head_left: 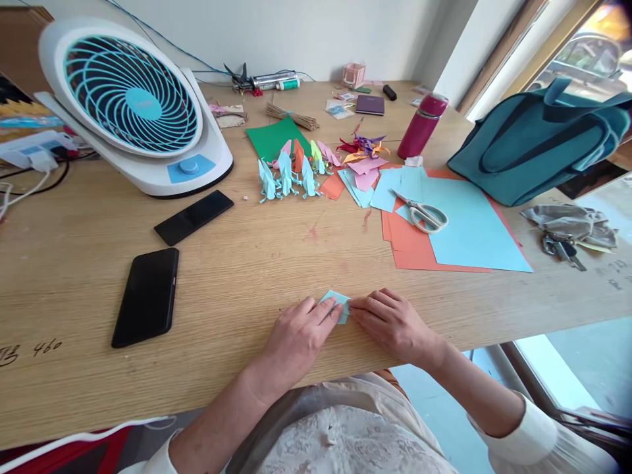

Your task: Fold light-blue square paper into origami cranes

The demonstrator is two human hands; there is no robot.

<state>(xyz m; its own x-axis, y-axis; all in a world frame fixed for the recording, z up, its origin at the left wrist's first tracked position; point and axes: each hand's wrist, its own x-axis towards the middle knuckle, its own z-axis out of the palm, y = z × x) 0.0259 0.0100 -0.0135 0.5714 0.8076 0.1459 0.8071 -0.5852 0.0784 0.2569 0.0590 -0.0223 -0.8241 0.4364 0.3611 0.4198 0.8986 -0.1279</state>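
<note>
A small piece of folded light-blue paper [340,299] lies on the wooden table close to its front edge. My left hand [301,332] holds it down, fingertips pressed on its top. At the paper's right edge, my right hand [395,326] has its fingers bunched together and pinching; its thumb is partly hidden. Farther back stand several folded paper figures [286,174] in light blue, orange, pink and green. Scissors [425,216] with white handles rest to the right on a large light-blue sheet [474,224], which overlaps orange sheets [409,243].
Two black phones, one nearer [147,296] and one farther [193,217], lie left, before a white fan [133,99]. A maroon bottle [422,126], a teal bag [533,141] and keys [563,250] are at the right. Behind the figures is a green sheet [264,139].
</note>
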